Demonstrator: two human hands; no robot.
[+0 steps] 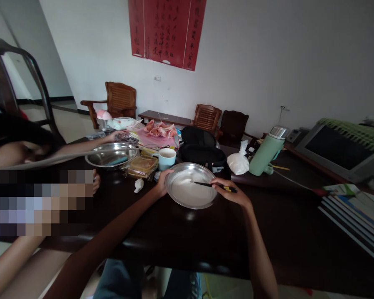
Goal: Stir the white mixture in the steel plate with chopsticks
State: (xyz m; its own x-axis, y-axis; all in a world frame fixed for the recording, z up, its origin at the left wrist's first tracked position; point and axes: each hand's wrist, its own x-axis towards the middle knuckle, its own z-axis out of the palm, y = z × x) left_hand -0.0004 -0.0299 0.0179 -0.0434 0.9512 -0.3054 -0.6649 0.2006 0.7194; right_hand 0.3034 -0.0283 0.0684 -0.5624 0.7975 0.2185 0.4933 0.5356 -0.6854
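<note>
Chopsticks (205, 184) are sitting in the right hand (233, 197) — fingers curled around them — and their tips are pointing over the whitish contents (187, 193) of a metal bowl (190, 206), which is lying between both hands. The left hand (163, 182) is gripping its rim. Just beyond the left hand, a cup (167, 160) is standing.

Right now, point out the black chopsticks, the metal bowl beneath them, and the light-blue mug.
Black chopsticks (203, 184): head view, on the dark shafts over the bowl.
Metal bowl (190, 206): head view, on the front rim.
Light-blue mug (167, 159): head view, on the outer side wall.
</note>
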